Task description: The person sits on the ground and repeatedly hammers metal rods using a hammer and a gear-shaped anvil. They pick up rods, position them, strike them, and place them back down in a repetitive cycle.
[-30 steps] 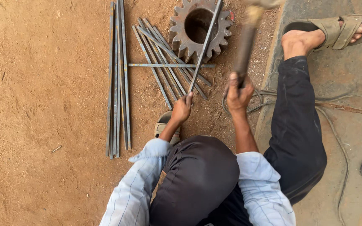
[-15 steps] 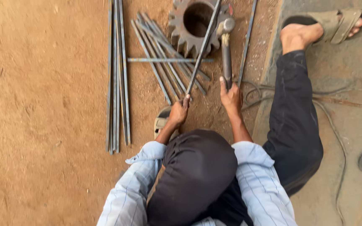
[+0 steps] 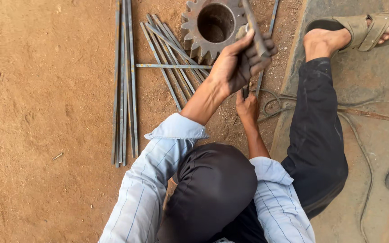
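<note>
Two hands work over a rusty gear (image 3: 212, 27) lying flat on the dirt floor (image 3: 46, 112). Head view: the left hand (image 3: 241, 60) is raised, forearm angled up and to the right, its fingers (image 3: 260, 51) wrapped round a thin steel rod (image 3: 254, 27) held above the gear's bore. The right hand (image 3: 247, 105) sits lower, fingers curled on a dark handle, mostly hidden by the left. Straightened rods (image 3: 123, 81) lie bundled parallel at the left; looser ones (image 3: 169, 49) fan beside the gear, within reach.

Reddish packed dirt floor (image 3: 46, 112); grey concrete slab (image 3: 374, 126) at right; daylight.
</note>
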`<action>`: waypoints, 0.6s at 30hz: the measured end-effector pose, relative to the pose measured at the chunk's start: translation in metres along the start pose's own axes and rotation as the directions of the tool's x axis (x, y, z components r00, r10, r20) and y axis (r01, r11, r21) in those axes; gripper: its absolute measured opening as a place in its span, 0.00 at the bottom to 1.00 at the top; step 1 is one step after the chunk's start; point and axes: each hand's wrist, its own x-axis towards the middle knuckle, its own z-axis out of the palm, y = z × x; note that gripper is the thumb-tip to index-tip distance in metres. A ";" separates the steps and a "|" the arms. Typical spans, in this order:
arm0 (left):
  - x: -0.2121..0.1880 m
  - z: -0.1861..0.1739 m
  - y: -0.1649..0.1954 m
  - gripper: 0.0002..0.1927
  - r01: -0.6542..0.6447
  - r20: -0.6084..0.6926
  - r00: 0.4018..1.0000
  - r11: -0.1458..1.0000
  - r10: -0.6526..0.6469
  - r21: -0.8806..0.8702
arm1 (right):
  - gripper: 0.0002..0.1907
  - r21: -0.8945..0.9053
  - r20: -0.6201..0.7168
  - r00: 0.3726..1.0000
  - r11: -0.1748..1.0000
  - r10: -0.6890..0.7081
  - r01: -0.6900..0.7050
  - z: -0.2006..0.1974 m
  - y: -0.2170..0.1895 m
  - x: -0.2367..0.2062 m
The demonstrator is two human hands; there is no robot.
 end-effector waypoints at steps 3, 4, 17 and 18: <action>0.015 0.001 -0.007 0.22 -0.053 -0.025 0.998 0.999 0.053 -0.007 | 0.35 -0.044 -0.060 0.996 0.997 -0.069 0.067 0.002 0.000 -0.001; 0.018 -0.001 -0.009 0.23 -0.072 -0.018 0.997 0.997 0.072 -0.020 | 0.35 -0.032 -0.055 0.997 0.998 -0.060 0.058 0.003 -0.001 -0.001; 0.017 0.005 -0.006 0.27 -0.092 -0.112 0.988 0.990 0.104 0.109 | 0.33 -0.001 0.023 0.999 0.999 0.033 -0.033 0.004 -0.006 -0.005; 0.017 0.005 -0.006 0.27 -0.088 -0.119 0.988 0.990 0.101 0.110 | 0.33 -0.001 0.034 0.998 0.999 0.046 -0.046 0.004 -0.007 -0.006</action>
